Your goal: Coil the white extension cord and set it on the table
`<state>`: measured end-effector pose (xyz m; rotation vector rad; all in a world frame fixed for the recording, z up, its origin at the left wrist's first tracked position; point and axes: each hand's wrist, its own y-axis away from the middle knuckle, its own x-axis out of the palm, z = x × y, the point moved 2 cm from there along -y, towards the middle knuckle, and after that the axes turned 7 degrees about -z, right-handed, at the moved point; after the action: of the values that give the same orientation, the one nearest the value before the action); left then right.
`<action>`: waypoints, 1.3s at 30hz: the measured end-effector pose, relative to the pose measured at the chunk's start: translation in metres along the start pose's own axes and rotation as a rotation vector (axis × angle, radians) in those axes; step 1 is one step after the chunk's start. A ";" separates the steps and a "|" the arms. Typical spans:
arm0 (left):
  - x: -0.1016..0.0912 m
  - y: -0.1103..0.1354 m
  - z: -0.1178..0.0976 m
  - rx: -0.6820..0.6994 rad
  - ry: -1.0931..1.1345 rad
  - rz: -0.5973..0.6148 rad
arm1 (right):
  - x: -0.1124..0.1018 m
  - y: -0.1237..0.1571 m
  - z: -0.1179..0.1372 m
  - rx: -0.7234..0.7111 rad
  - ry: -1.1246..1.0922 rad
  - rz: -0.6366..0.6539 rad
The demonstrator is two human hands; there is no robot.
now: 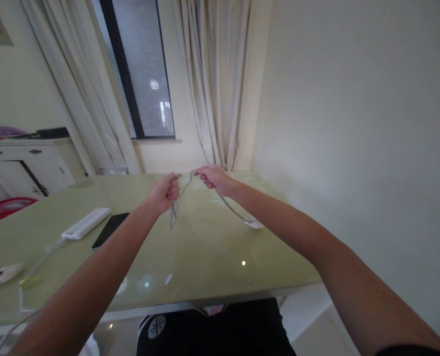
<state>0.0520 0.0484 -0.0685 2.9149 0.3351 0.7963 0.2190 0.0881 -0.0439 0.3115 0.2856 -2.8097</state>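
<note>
- The left hand [165, 193] is closed in a fist grip around a pale grey cable [179, 198], near the middle of the frame, raised above the green tabletop [205, 257].
- The right hand [214, 177] pinches the same cable just beside the left, fingers closed on it; a short arc of cable bridges the two hands.
- From the left fist, what looks like a doubled length hangs down, its end just above the tabletop.
- From the right hand the cable runs down and to the right to a small white plug [254, 224] lying on the tabletop.
- To handle it well, I judge the grips should stay close together and firm, with the slack fed evenly, so the hanging part does not twist and the plug does not drag across the glossy surface.
- The near edge of the tabletop crosses the lower frame; the right edge lies close to the plain wall, so room on that side is tight.
- Middle of the tabletop, below the hands, is open room.
- At left lie a white power strip [85, 223], a black phone [110, 230] just beside it, and a white oval device [1, 275] at the far left edge, all well apart from the hands.
- Curtains [212, 84] and a window fill the upper frame behind.
</note>
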 end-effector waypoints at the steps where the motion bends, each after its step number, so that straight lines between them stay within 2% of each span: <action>1: 0.001 0.002 0.002 -0.033 -0.003 0.016 | 0.010 0.006 -0.001 -0.081 -0.020 -0.010; 3: 0.004 0.005 0.004 -0.078 -0.011 0.039 | 0.030 0.021 -0.005 -0.282 0.055 0.015; 5: 0.005 0.007 0.005 -0.093 -0.025 0.016 | 0.048 0.038 -0.013 -0.454 0.231 0.079; 8: 0.001 0.005 0.003 -0.053 -0.049 -0.085 | 0.064 0.061 -0.035 -0.547 0.506 0.133; 10: -0.004 0.003 0.000 -0.004 -0.039 -0.093 | 0.065 0.075 -0.054 -0.558 0.653 0.151; 13: -0.015 0.003 -0.011 0.007 0.036 -0.030 | 0.057 0.088 -0.087 -0.541 0.822 0.228; 16: -0.029 0.008 -0.028 -0.036 0.105 0.113 | 0.038 0.090 -0.119 -0.464 1.012 0.360; 18: -0.038 0.013 -0.038 -0.061 0.064 0.217 | 0.022 0.082 -0.132 -0.438 1.152 0.424; 20: -0.045 0.017 -0.044 -0.109 -0.053 0.271 | 0.008 0.068 -0.135 -0.511 1.275 0.462; 23: -0.051 0.023 -0.047 -0.187 -0.231 0.313 | -0.004 0.047 -0.129 -0.746 1.400 0.533; 24: -0.051 0.025 -0.048 -0.193 -0.272 0.321 | -0.006 0.040 -0.126 -0.763 1.438 0.547; 26: -0.050 0.029 -0.049 -0.169 -0.342 0.323 | -0.011 0.026 -0.119 -0.635 1.505 0.509; 28: -0.046 0.033 -0.047 -0.130 -0.426 0.315 | -0.017 0.012 -0.110 -0.406 1.510 0.398; 30: -0.038 0.038 -0.041 -0.085 -0.523 0.314 | -0.025 -0.001 -0.097 -0.240 1.423 0.251; 32: -0.027 0.043 -0.031 0.003 -0.617 0.326 | -0.032 -0.014 -0.084 -0.137 1.277 0.107; 35: -0.007 0.047 -0.012 0.203 -0.775 0.348 | -0.035 -0.029 -0.070 0.058 0.865 0.002; 37: 0.004 0.046 0.000 0.335 -0.870 0.342 | -0.029 -0.035 -0.068 0.177 0.510 -0.025; 39: 0.010 0.042 0.009 0.467 -0.946 0.292 | -0.019 -0.035 -0.069 0.233 0.262 -0.067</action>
<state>0.0732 0.0096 -0.0648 3.3645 -0.0132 -0.7856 0.2386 0.1416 -0.1000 0.7376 0.0221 -2.8695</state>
